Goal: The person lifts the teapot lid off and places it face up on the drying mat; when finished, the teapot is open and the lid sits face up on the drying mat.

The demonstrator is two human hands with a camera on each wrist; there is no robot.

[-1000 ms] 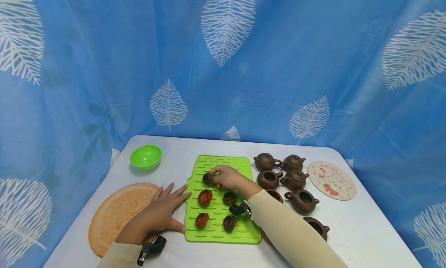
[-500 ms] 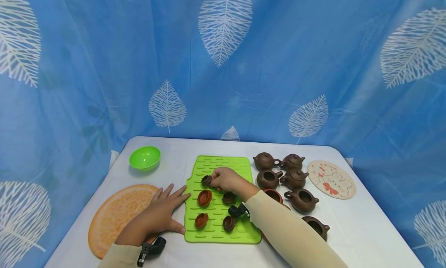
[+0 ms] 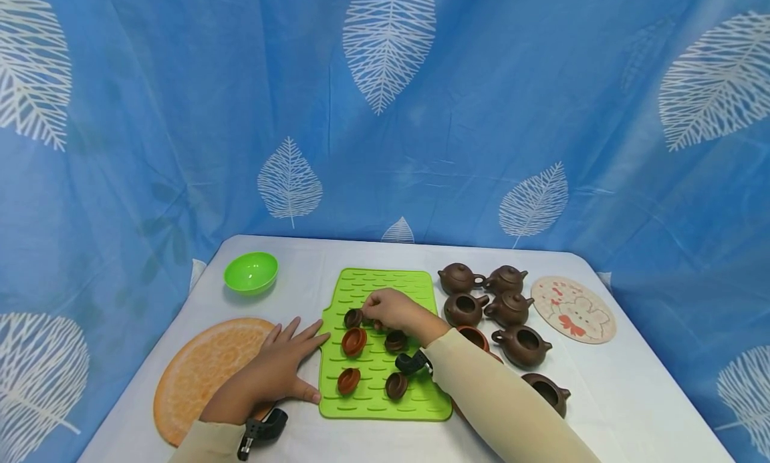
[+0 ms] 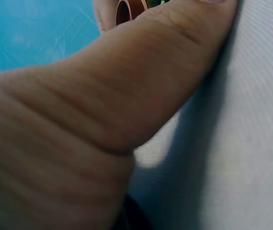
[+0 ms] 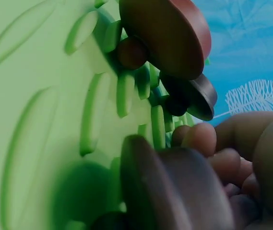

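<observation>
My right hand (image 3: 394,311) is over the green drying mat (image 3: 415,286), its fingertips beside a small dark brown teapot lid (image 3: 353,318). In the right wrist view that lid (image 5: 196,98) lies tilted on its knob, just off the fingertips (image 5: 201,139). Two reddish-brown lids (image 3: 353,342) and two more dark lids (image 3: 396,385) lie on the mat. One dark lid (image 5: 170,191) looms near the right wrist camera. My left hand (image 3: 283,363) lies spread, fingers straight, its fingertips and thumb at the mat's left edge. Its thumb (image 4: 150,72) fills much of the left wrist view.
Several dark teapots (image 3: 463,309) stand right of the mat, some lidless. Reddish pots (image 3: 474,336) are partly hidden by my right sleeve. A rabbit-print round mat (image 3: 574,309) is at far right, a green bowl (image 3: 251,273) at back left, an orange-slice mat (image 3: 207,356) under my left forearm.
The dark lid at my right fingertips has shifted left and toward me, down onto the green mat, and left the fingers' grip. My left hand stays where it was.
</observation>
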